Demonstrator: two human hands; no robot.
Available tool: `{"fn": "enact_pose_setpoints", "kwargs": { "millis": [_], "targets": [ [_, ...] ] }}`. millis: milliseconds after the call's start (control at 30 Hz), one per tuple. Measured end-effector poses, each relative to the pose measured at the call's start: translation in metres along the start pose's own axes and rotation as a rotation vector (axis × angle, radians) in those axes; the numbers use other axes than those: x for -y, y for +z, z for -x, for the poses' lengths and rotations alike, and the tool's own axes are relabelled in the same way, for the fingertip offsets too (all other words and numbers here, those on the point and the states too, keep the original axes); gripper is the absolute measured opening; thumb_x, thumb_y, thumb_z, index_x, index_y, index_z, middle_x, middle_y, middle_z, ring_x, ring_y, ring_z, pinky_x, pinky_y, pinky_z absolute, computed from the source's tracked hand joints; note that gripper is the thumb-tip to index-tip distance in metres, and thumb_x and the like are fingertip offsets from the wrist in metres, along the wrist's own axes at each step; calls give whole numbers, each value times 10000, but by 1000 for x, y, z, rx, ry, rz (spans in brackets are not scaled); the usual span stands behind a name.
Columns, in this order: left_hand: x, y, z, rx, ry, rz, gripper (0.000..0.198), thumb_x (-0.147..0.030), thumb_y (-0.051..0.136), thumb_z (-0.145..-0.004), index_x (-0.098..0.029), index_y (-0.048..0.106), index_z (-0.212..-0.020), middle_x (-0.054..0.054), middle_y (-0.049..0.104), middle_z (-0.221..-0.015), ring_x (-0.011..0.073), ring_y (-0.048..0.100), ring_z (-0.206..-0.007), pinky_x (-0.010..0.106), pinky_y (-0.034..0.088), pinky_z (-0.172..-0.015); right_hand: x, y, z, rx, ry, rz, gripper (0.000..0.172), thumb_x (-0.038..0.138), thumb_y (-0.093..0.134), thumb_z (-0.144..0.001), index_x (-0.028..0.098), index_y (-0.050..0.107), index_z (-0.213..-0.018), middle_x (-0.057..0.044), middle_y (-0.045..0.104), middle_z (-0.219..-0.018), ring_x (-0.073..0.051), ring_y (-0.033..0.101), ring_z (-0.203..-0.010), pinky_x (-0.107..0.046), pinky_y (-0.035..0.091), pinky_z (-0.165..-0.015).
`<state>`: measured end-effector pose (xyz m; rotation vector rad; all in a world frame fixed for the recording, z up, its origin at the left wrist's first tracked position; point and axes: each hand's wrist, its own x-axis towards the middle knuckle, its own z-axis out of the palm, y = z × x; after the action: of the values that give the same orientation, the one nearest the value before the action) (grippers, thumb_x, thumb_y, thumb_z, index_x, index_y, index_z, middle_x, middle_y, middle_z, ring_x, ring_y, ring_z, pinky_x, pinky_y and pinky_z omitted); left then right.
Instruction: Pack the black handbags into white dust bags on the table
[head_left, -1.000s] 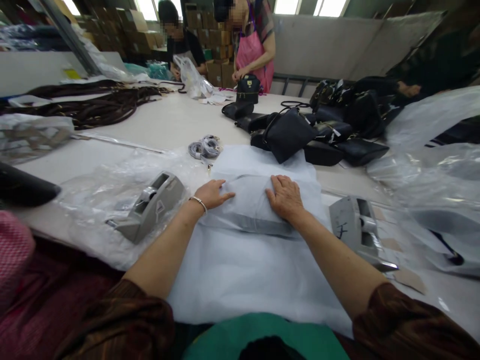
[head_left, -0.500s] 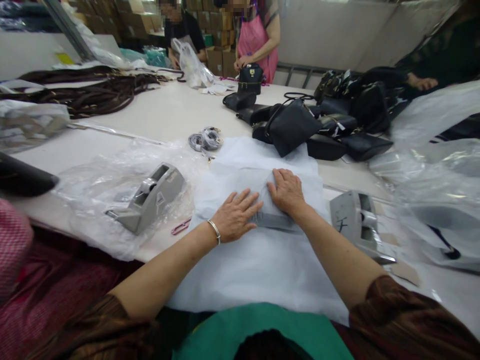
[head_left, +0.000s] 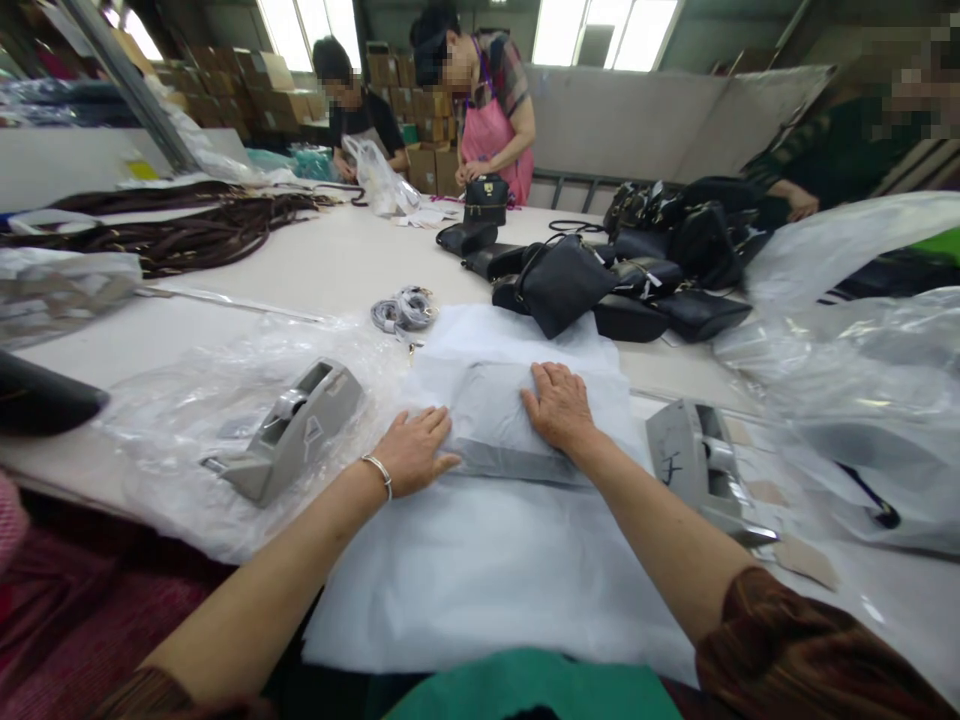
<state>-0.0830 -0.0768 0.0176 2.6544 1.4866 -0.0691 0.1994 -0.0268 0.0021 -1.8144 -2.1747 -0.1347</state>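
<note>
A flat bundle wrapped in white tissue (head_left: 491, 410) lies on a wide sheet of the same white tissue (head_left: 480, 570) at the table's near edge. My left hand (head_left: 411, 452) rests flat at the bundle's left end, fingers stretched out, a bracelet at the wrist. My right hand (head_left: 559, 405) lies palm down on the bundle's right half, fingers spread. Neither hand grips anything.
One grey tape dispenser (head_left: 292, 430) sits on clear plastic to the left, another (head_left: 697, 465) to the right. Black handbags (head_left: 600, 280) are piled beyond the tissue, grey cord coils (head_left: 401, 310) beside them. Brown straps (head_left: 180, 225) lie far left. People work at the far end and right.
My left hand slid from the middle of the bundle back to its left end. My right hand stayed pressed on the right half. The camera tilted up a little.
</note>
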Motion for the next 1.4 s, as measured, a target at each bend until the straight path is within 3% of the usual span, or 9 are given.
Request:
{"fn": "enact_pose_setpoints", "kwargs": {
  "millis": [100, 200, 267, 333, 467, 800, 1000, 1200, 1400],
  "targets": [
    [-14, -38, -21, -160, -13, -12, 535, -498, 444, -1014, -189, 529, -1443, 158, 448, -1578, 316, 419, -1452, 498, 368, -1153, 2, 0, 0, -2, 6, 15, 589, 452, 388, -1007, 128, 471, -1492, -187, 492, -1516, -372, 372, -1408, -552, 276, -1145],
    [-44, -53, -57, -280, 126, 24, 486, -439, 396, -1035, -190, 542, -1427, 129, 505, -1541, 288, 430, -1444, 483, 355, -1164, 3, 0, 0, -2, 21, 21, 573, 447, 386, -1013, 137, 486, -1484, -183, 494, -1519, -369, 378, -1415, -558, 282, -1149],
    [-61, -44, -81, -278, 170, 45, 474, -399, 381, -1037, -209, 527, -1446, 104, 498, -1552, 283, 419, -1452, 508, 332, -1175, 3, 1, 0, -1, 31, 15, 564, 437, 384, -1017, 138, 490, -1483, -179, 491, -1525, -362, 380, -1422, -556, 285, -1154],
    [-69, -28, -99, -286, 123, 58, 500, -397, 381, -1029, -218, 497, -1481, 90, 447, -1592, 306, 366, -1485, 557, 298, -1187, 2, 2, 0, 2, 35, 1, 559, 423, 386, -1018, 140, 482, -1491, -170, 484, -1535, -349, 376, -1435, -548, 281, -1166],
    [-66, -3, -110, -333, 50, 69, 577, -469, 383, -1014, -216, 453, -1527, 81, 363, -1640, 342, 273, -1526, 597, 249, -1206, -4, 6, -1, 18, 34, -41, 567, 427, 400, -1012, 166, 463, -1511, -148, 458, -1566, -332, 351, -1466, -547, 262, -1188],
    [-62, 0, -111, -315, 48, 77, 646, -556, 454, -961, -256, 450, -1533, 93, 317, -1657, 368, 230, -1539, 656, 220, -1189, -36, 33, 8, -64, 122, -313, 708, 488, 368, -1011, 67, 321, -1579, -207, 311, -1638, -297, 222, -1547, -505, 238, -1248],
    [-62, -2, -112, -301, 41, 66, 637, -528, 474, -951, -264, 455, -1531, 96, 305, -1662, 380, 222, -1539, 663, 232, -1172, -67, 41, 8, -4, 351, -592, 677, 497, 260, -1044, 106, 296, -1596, -177, 362, -1623, -242, 352, -1507, -477, 319, -1222],
    [-63, -6, -112, -297, 51, 8, 641, -528, 430, -967, -222, 455, -1530, 115, 310, -1659, 377, 242, -1530, 651, 274, -1145, -65, 15, 19, 92, 426, -429, 570, 391, 347, -1021, 53, 516, -1448, -228, 527, -1494, -282, 484, -1419, -473, 347, -1200],
    [-63, -5, -114, -293, 39, -21, 625, -523, 410, -972, -243, 450, -1530, 110, 307, -1663, 366, 234, -1532, 640, 270, -1144, -58, -58, 87, -193, 200, -295, 518, 381, 494, -951, 124, 589, -1391, -163, 541, -1497, -262, 480, -1413, -444, 378, -1193]
  ]
}}
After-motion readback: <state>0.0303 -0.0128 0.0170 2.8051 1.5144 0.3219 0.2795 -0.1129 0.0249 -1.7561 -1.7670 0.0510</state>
